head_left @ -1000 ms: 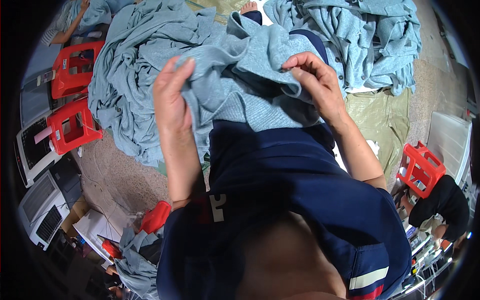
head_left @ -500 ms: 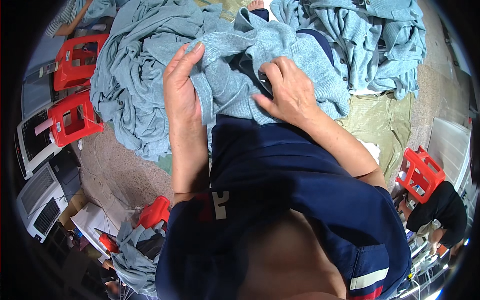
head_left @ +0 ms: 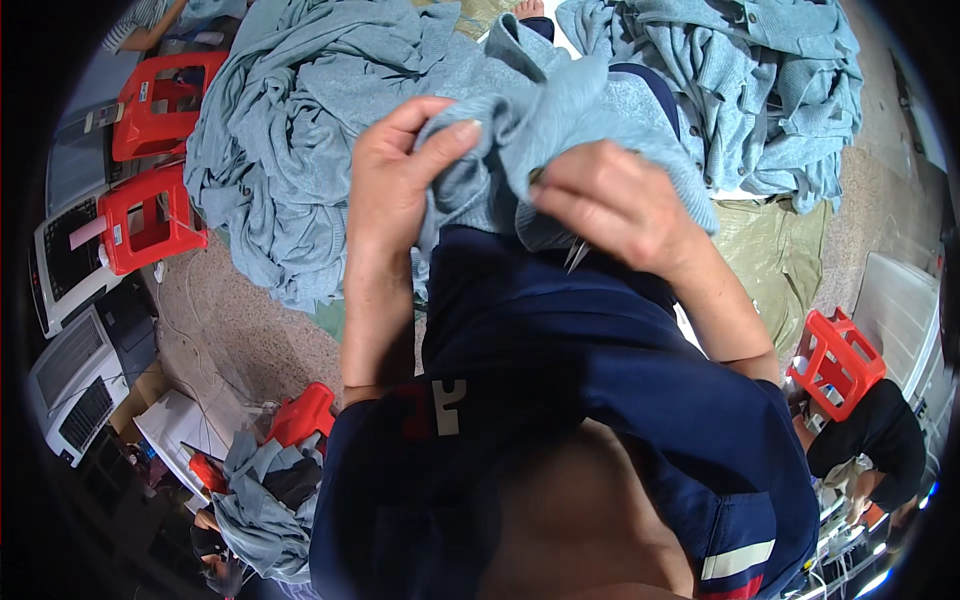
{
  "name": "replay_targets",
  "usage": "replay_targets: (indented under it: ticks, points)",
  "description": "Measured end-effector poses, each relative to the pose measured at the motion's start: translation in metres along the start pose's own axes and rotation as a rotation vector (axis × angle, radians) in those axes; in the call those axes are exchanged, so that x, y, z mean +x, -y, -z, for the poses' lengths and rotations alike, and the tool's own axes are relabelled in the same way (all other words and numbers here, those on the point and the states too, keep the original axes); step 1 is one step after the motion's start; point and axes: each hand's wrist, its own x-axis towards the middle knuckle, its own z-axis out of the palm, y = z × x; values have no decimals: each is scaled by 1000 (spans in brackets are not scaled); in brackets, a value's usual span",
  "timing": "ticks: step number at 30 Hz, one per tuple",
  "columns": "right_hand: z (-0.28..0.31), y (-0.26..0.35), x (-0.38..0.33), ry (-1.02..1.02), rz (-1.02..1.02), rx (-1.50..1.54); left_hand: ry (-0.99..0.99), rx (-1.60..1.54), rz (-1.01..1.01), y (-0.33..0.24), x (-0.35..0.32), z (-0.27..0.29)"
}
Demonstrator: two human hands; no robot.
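Note:
A light blue knitted cardigan point(head_left: 555, 110) lies bunched over my lap. My left hand point(head_left: 395, 170) is closed on a folded part of it, thumb on top. My right hand point(head_left: 620, 205) is closed too, its thumb and fingertips pinching the knit beside a small dark button point(head_left: 536, 175). From under the right palm stick out the pointed metal blades of small thread snips point(head_left: 577, 256), aimed towards me; their handle is hidden in the hand.
A large heap of blue knitwear point(head_left: 290, 140) lies at the left, and another pile of buttoned cardigans point(head_left: 760, 90) at the right. Red plastic stools point(head_left: 150, 225) stand at the left, with another red stool point(head_left: 838, 362) at the right. Other people sit at the edges.
Both hands have shifted slightly right, and the cardigan's edge has been turned and gathered between them. The right hand has rolled over, so the snips' blades now show below it.

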Motion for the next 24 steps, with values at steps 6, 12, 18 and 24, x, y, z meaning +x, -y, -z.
replay_targets:
  ticks: [6,12,18,24]
  points:
    - [-12,0,3,-127,-127,54,166,181,-173,7,-7,-15]
    - [-20,1,-2,-150,-159,95,187,323,-132,11,-11,-14]
    - [-24,2,-2,-139,-265,199,213,478,-389,16,-10,-13]
    - [-24,5,4,-118,-648,487,234,779,-554,9,-8,-10]
